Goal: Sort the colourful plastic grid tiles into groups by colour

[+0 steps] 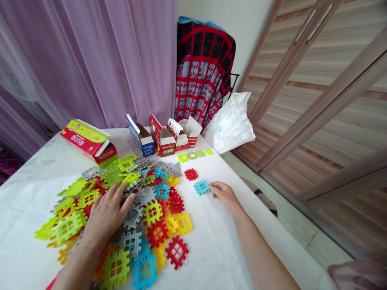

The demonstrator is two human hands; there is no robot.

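A pile of plastic square grid tiles (pixel 142 217) in green, red, yellow, grey and blue covers the white table (pixel 217 249). My left hand (pixel 105 213) lies flat on the pile with fingers spread, open. My right hand (pixel 224 196) rests on the table to the right, its fingertips touching a single blue tile (pixel 201 187). A single red tile (pixel 191 174) lies just beyond the blue one. Further back, a short row of green tiles (pixel 196 155) is laid out in a line.
Several small open cardboard boxes (pixel 163 139) stand at the table's far edge, and a green and red box (pixel 89 141) lies at the back left. A white plastic bag (pixel 231 123) hangs off the far right corner. The table's right edge drops to the floor.
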